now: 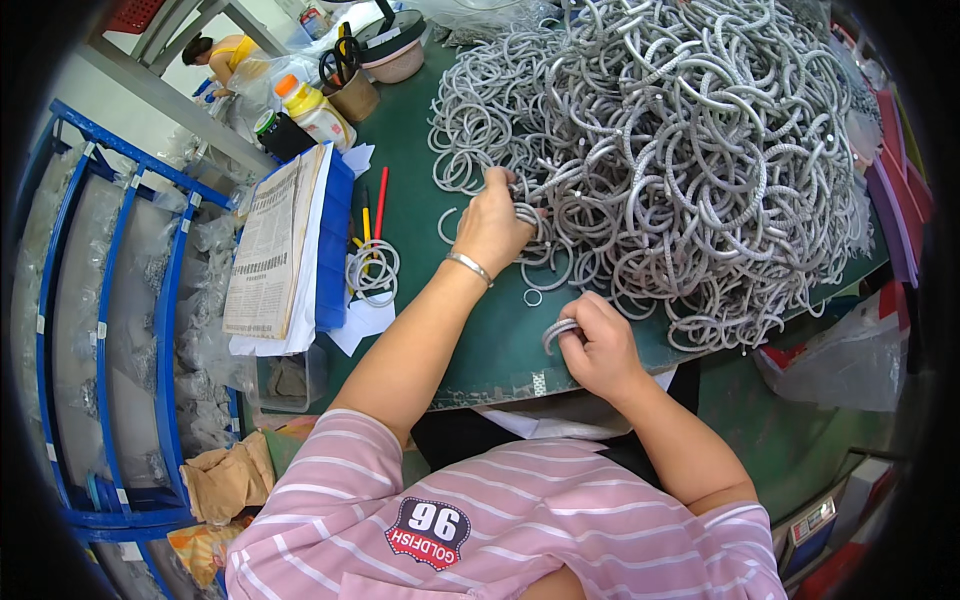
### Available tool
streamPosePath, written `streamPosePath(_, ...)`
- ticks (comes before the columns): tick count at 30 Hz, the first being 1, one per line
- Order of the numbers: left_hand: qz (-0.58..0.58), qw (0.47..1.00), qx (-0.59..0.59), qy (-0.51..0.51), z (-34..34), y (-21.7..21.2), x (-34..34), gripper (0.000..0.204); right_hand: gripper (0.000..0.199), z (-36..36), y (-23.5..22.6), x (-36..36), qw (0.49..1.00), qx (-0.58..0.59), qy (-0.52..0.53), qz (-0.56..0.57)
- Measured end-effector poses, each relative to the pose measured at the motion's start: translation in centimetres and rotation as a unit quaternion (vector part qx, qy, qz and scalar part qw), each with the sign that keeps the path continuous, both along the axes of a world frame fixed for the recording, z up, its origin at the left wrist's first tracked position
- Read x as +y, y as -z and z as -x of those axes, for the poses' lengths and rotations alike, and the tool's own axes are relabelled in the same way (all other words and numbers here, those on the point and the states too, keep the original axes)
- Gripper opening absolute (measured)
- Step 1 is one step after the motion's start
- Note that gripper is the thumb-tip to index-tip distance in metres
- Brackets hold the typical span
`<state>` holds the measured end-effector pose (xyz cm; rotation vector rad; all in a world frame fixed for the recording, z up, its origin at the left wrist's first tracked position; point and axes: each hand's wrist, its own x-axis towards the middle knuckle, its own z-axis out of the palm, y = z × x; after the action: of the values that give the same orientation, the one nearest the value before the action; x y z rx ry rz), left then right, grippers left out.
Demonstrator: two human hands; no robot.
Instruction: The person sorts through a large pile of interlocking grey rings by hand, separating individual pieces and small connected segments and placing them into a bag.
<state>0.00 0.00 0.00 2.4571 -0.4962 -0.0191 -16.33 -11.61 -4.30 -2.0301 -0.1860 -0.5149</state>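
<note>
A tall heap of grey metal open bangles [700,150] covers the right and far part of the green table [470,350]. At the heap's left edge, my left hand [492,225] is closed around a few of the bangles, which show beyond its fingers. Nearer the table's front edge, my right hand [600,345] is closed on a grey bangle [556,333], whose curved end sticks out to the left. Between the two hands a small ring [532,297] lies on the table.
Left of my left arm are several loose rings [373,270], a red pencil [381,200], and a blue tray [335,240] with newspapers [275,250]. Behind stand a bottle [315,112] and scissors in a holder [352,95]. Blue shelving [165,340] is at far left; another person [235,60] sits beyond.
</note>
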Motion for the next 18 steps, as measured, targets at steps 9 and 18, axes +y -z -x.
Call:
streamPosePath(9,0.322,0.945,-0.051,-0.036,-1.9,-0.1,3.5,0.034,0.012,0.2,0.2,0.2,1.0,-0.013,-0.002,-0.01)
streamPosePath(18,0.307,0.947,-0.096,0.002,-1.1,-1.2,2.4,0.026,0.012,0.4,-0.1,0.2,1.0,0.004,0.001,-0.012)
